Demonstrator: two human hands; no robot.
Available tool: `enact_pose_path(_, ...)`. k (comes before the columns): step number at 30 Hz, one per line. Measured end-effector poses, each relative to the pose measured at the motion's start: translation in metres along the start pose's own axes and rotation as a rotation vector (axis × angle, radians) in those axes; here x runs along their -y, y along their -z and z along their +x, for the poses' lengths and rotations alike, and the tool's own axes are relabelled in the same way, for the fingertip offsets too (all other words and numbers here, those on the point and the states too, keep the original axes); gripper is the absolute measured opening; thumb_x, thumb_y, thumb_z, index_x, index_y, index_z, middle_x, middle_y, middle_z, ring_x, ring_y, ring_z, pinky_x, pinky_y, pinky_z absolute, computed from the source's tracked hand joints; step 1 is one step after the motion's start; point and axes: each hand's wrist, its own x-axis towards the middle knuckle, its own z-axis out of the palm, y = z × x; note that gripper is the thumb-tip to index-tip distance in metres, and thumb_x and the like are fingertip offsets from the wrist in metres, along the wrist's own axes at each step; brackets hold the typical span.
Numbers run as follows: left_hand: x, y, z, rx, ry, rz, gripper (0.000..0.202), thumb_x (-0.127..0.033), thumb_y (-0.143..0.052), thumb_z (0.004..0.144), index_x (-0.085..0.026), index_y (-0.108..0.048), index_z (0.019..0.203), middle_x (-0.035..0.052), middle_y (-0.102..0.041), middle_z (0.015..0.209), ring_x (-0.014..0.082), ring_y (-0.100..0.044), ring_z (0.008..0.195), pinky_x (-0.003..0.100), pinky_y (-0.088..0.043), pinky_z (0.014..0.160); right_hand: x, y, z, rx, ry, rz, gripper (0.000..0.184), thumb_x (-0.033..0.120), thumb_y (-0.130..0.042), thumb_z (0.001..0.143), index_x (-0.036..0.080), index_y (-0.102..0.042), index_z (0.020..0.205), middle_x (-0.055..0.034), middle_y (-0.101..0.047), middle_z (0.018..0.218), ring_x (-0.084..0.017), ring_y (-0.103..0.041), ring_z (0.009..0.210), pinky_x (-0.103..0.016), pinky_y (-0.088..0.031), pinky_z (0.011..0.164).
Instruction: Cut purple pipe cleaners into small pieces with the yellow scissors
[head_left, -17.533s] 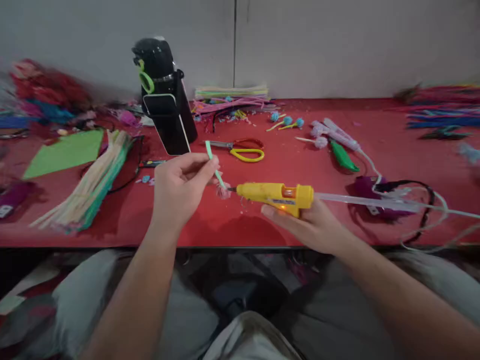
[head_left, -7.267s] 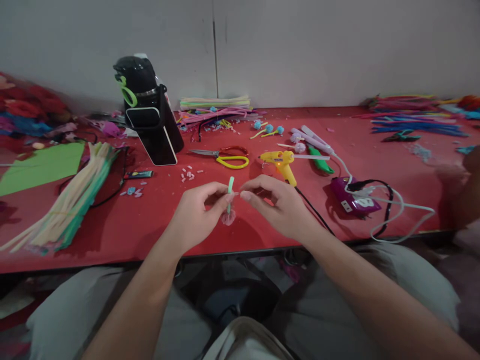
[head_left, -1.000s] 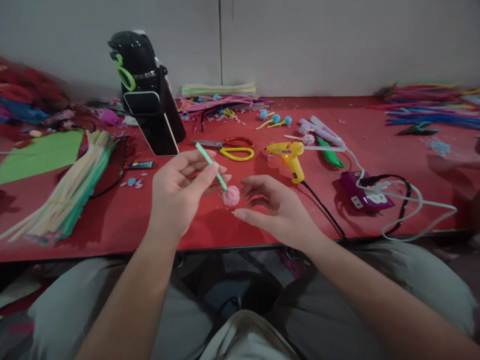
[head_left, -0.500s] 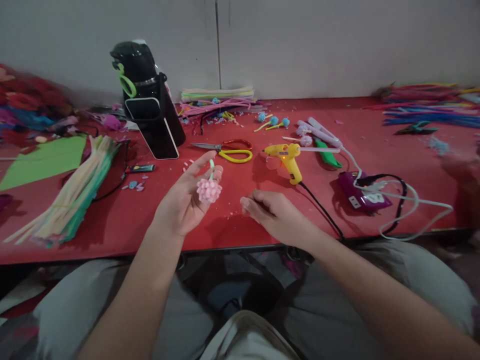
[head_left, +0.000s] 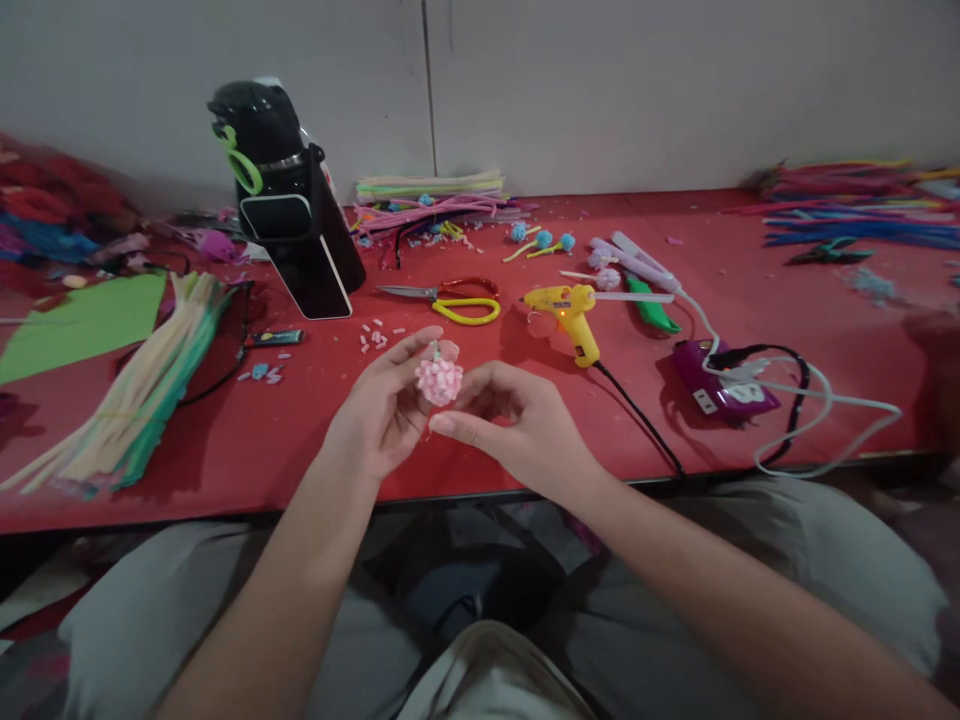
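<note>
A pink pom-pom flower (head_left: 439, 381) with a short green stem is held in my left hand (head_left: 379, 405), its fingers curled around the stem behind the ball. My right hand (head_left: 525, 425) is close on the right, thumb and forefinger apart beside the flower's lower edge. Whether those fingertips touch the ball is hard to see. Beyond my hands lie scissors (head_left: 465, 300) with red and yellow handles. To the right a yellow glue gun (head_left: 574, 318) rests on its side, a clear glue stick in its back. Small pink clippings (head_left: 373, 338) are scattered past my left hand.
On the left stand a black bottle (head_left: 281, 200) and a bundle of cream and green pipe cleaners (head_left: 142, 385). A purple power strip (head_left: 724, 385) with looped cables is on the right. Small blue pom-poms (head_left: 544, 241) lie near the wall. More pipe cleaners (head_left: 847, 225) are at the far right.
My left hand has moved slightly right and turned the flower, so its stem is now mostly hidden. My right hand has moved left to the flower, its thumb and forefinger parting.
</note>
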Motion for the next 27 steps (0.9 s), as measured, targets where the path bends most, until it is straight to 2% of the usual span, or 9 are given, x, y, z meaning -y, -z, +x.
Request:
enact_pose_path(4, 0.008, -0.003, -0.001, -0.01, -0.001, 0.061, 0.014, -0.004, -0.063, 0.086, -0.014, -0.069, 0.094, 0.0031, -0.076, 0.081, 0.0084, -0.071, 0.063, 0.012, -0.056, 0.054, 0.001, -0.005, -0.001, -0.037, 0.045, -0.002, 0.027, 0.043, -0.073, 0.085, 0.02, -0.062, 0.076, 0.0005, -0.066, 0.073, -0.014, -0.06, 0.068, -0.027, -0.048, 0.064)
enact_pose_path(7, 0.006, -0.005, -0.001, -0.05, -0.031, 0.084, 0.014, -0.004, -0.061, 0.087, -0.015, -0.069, 0.091, 0.0038, -0.076, 0.084, 0.0079, -0.072, 0.067, 0.01, -0.056, 0.059, -0.001, 0.003, -0.003, -0.012, 0.064, -0.103, 0.027, 0.043, -0.065, 0.091, 0.02, -0.065, 0.077, -0.0011, -0.069, 0.075, -0.015, -0.06, 0.07, -0.028, -0.047, 0.065)
enact_pose_path(11, -0.003, -0.002, -0.002, -0.055, -0.124, 0.074, 0.017, -0.002, -0.057, 0.088, -0.015, -0.069, 0.089, 0.0033, -0.075, 0.081, 0.0084, -0.073, 0.07, 0.011, -0.056, 0.059, -0.005, 0.028, 0.004, -0.011, 0.031, -0.312, 0.039, 0.049, -0.061, 0.094, 0.019, -0.065, 0.071, -0.0015, -0.064, 0.067, -0.014, -0.056, 0.063, -0.028, -0.042, 0.061)
enact_pose_path(14, -0.009, 0.002, -0.006, 0.02, -0.158, 0.114, 0.015, -0.005, -0.063, 0.086, -0.015, -0.07, 0.093, 0.0034, -0.076, 0.084, 0.0105, -0.074, 0.073, 0.014, -0.056, 0.057, -0.005, 0.051, 0.013, -0.126, 0.004, -0.363, 0.045, 0.055, -0.057, 0.095, 0.019, -0.065, 0.07, -0.0025, -0.063, 0.064, -0.016, -0.058, 0.062, -0.029, -0.043, 0.06)
enact_pose_path(18, -0.013, 0.007, -0.014, 0.113, -0.233, 0.221, 0.017, -0.01, -0.072, 0.082, -0.019, -0.071, 0.097, 0.0026, -0.077, 0.086, 0.0121, -0.075, 0.073, 0.017, -0.058, 0.062, -0.002, 0.075, 0.02, -0.248, 0.016, -0.602, 0.05, 0.055, -0.057, 0.095, 0.02, -0.061, 0.06, -0.0038, -0.061, 0.058, -0.016, -0.055, 0.057, -0.032, -0.04, 0.058)
enact_pose_path(23, -0.017, 0.008, -0.022, 0.15, -0.374, 0.38, 0.022, -0.015, -0.078, 0.08, -0.02, -0.07, 0.099, 0.0021, -0.077, 0.087, 0.0149, -0.075, 0.072, 0.024, -0.062, 0.069, -0.009, 0.081, 0.021, -0.104, 0.033, -0.805, 0.028, 0.041, -0.069, 0.089, 0.02, -0.071, 0.071, -0.0055, -0.07, 0.073, -0.018, -0.059, 0.065, -0.033, -0.042, 0.063)
enact_pose_path(27, -0.016, 0.007, -0.025, 0.126, -0.476, 0.492, 0.038, -0.019, -0.079, 0.08, -0.023, -0.068, 0.116, 0.004, -0.078, 0.091, 0.0184, -0.076, 0.076, 0.031, -0.064, 0.073, -0.016, 0.082, 0.019, 0.009, 0.04, -0.923, 0.031, 0.044, -0.068, 0.089, 0.021, -0.071, 0.068, -0.007, -0.07, 0.082, -0.018, -0.059, 0.069, -0.033, -0.041, 0.063)
